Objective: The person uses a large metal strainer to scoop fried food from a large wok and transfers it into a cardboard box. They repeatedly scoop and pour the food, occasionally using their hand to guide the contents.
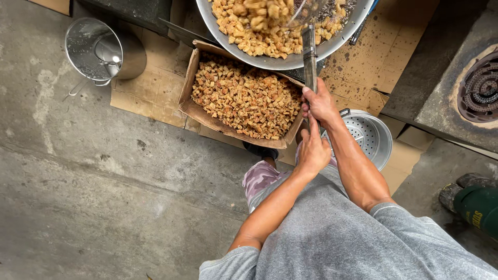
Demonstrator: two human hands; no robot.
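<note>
Stained grey concrete floor [104, 181], flattened cardboard [150, 88] far, a dark stove [467, 88] far right, in daylight

We stand over a cardboard box [244, 98] of fried cubes [249, 101] on the floor [104, 181], a wide pan [282, 59] of more pieces just beyond it. Our right hand [319, 103] grips a long handle [309, 57] reaching into the pan, our left hand [313, 150] nearer on it. A pot [106, 52] sits far left, a perforated basin [373, 137] right, a burner [480, 88] far right.

Cooking yard | concrete floor [104, 207] | burner [480, 91] | wok [270, 59] of fried cubes
</note>
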